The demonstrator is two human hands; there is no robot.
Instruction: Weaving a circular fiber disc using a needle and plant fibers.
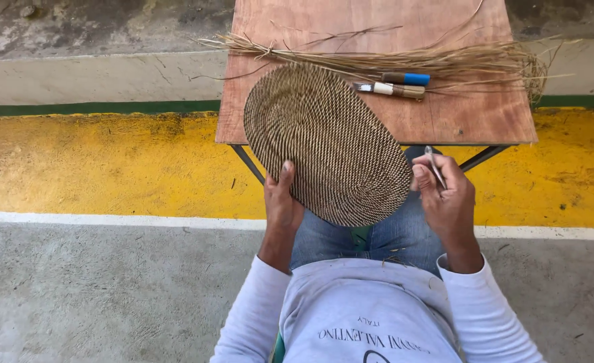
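While the oval woven mat [327,144], tightly coiled in tan and dark fibre, leans over the wooden table's [458,121] near edge, the left hand [282,202] grips its lower rim. The right hand [447,195], beside the mat's right edge, pinches a thin metal tool [435,166]; bare concrete floor [95,289] lies to both sides.

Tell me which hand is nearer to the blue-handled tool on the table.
Right. The right hand is below the blue-handled tool, past the table's near edge. The left hand grips the woven mat's lower left edge, farther away.
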